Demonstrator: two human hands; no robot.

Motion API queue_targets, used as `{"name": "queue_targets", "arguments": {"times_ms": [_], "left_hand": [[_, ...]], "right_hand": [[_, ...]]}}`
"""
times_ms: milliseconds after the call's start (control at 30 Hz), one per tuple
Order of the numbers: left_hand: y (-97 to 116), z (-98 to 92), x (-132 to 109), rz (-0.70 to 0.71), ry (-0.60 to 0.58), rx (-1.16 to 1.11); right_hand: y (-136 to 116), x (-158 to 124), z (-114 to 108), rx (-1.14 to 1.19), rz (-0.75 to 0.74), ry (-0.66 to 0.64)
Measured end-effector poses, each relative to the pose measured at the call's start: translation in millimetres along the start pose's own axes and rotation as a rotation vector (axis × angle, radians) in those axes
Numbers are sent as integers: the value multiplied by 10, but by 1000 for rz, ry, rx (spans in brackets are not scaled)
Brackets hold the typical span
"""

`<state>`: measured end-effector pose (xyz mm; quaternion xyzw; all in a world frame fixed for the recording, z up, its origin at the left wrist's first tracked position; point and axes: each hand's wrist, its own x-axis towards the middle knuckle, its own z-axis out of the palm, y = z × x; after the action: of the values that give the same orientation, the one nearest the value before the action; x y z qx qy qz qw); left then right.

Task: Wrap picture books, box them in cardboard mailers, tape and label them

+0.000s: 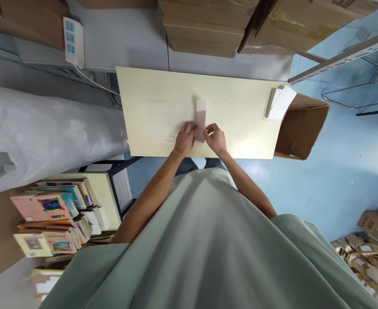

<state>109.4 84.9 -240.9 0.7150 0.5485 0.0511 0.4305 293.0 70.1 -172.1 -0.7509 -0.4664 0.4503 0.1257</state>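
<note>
A narrow folded paper strip [201,122], white with a pinkish upper layer, lies upright across the middle of the pale yellow tabletop [243,116]. My left hand [185,138] rests at its left edge, fingers close together and bent, thumb side against the paper. On the opposite edge, my right hand [216,138] pinches the strip between thumb and forefinger. Left of my hands lies a thin, pale sheet [164,118] with faint lines, its outline hard to make out. The parts of the strip under my fingertips are hidden.
White papers or cards [282,102] sit at the table's right end, beside an open cardboard box [304,126]. Cardboard cartons [204,30] line the back shelf, where a power strip [74,41] lies. A plastic-wrapped roll [53,128] and stacked books [56,214] stand left.
</note>
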Motion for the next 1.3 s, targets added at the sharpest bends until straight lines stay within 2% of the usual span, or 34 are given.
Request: {"name": "queue_targets", "arguments": {"times_ms": [67,167,300,400,567,700,867,1033,1133,1300], "left_hand": [[-76,-104,-29,25,-34,31],[-263,-306,-141,8,-12,63],[-644,-605,-358,-42,35,66],[-928,-779,-482,-7,16,88],[-1216,-918,-539,105,-73,186],[-1352,-938,-530,181,-121,224],[-1395,-918,-539,216,-136,240],[-1236,-863,-517,361,-178,222],[-1131,-785,-502,444,-250,225],[-1067,-663,-512,417,-289,247]], "right_hand": [[-153,-56,77,-26,-9,-11],[-362,-91,238,-54,-2,-5],[-560,-37,566,-83,19,7],[-636,69,873,-131,38,11],[-668,270,1344,-252,118,33],[-638,342,1566,-263,121,87],[-521,236,1566,-222,130,179],[-290,18,1447,-166,220,391],[-159,-46,1443,-91,272,418],[-60,11,1429,20,319,438]]}}
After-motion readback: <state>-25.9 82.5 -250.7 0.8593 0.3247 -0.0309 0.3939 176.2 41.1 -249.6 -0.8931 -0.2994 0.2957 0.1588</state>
